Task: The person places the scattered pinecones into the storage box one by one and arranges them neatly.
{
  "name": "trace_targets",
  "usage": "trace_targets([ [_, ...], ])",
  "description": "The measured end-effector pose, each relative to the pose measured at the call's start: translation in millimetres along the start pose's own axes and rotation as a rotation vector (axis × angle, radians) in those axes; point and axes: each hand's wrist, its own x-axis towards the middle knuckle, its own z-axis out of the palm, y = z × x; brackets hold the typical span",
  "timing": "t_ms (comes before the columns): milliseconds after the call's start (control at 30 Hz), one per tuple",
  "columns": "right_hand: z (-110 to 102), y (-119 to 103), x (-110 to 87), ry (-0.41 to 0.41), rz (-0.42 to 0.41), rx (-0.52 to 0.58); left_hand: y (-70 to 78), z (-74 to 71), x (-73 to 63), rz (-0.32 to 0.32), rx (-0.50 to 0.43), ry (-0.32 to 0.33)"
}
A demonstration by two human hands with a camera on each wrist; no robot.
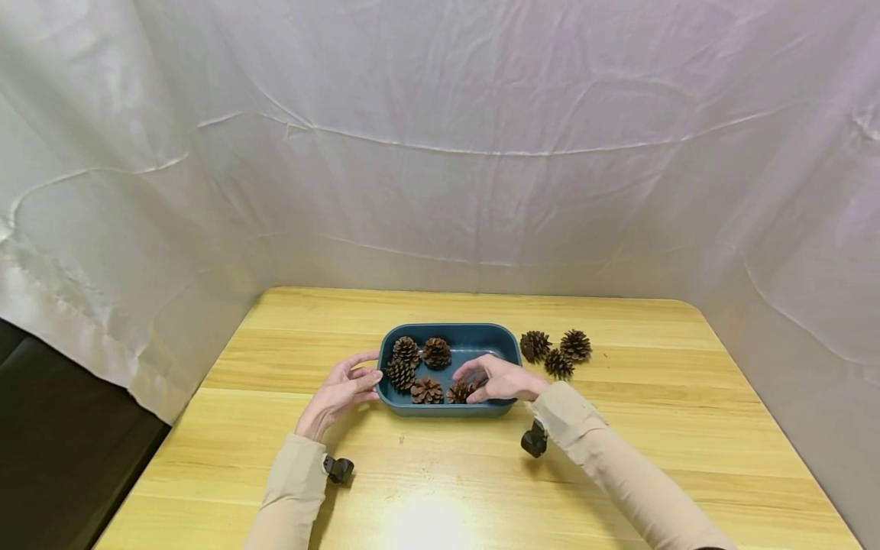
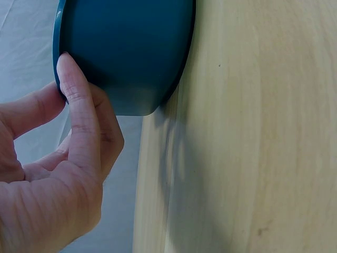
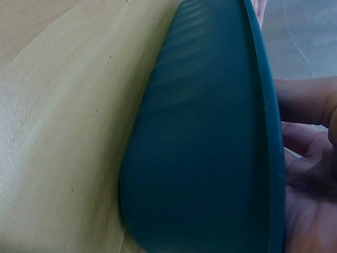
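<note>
A dark teal oblong bin (image 1: 445, 410) with rounded corners sits on the table, several brown pine cones inside it. My left hand (image 1: 346, 389) holds the bin's left end, and in the left wrist view its fingers (image 2: 79, 105) lie at the rim and outer wall. Over the near right part of the bin, my right hand (image 1: 499, 380) reaches in, thumb and fingers curled about a pine cone (image 1: 458, 393). Beside that cone lies another pine cone (image 1: 427, 390). In the right wrist view, the bin's wall (image 3: 205, 132) hides the fingertips of the right hand (image 3: 310, 153).
Three pine cones (image 1: 560, 363) lie grouped on the wooden table (image 1: 653, 397) just right of the bin. Pale fabric (image 1: 481, 191) hangs behind the table and at both sides. A dark surface (image 1: 55, 443) shows at the lower left.
</note>
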Motion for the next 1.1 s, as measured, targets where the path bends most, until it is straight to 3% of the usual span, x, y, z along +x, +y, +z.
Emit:
trace_targets([
  [1100,0.5,-3.9,-1.4,0.002,0.006,0.047,0.6,0.3,-1.0,-0.001,0.014,0.004],
])
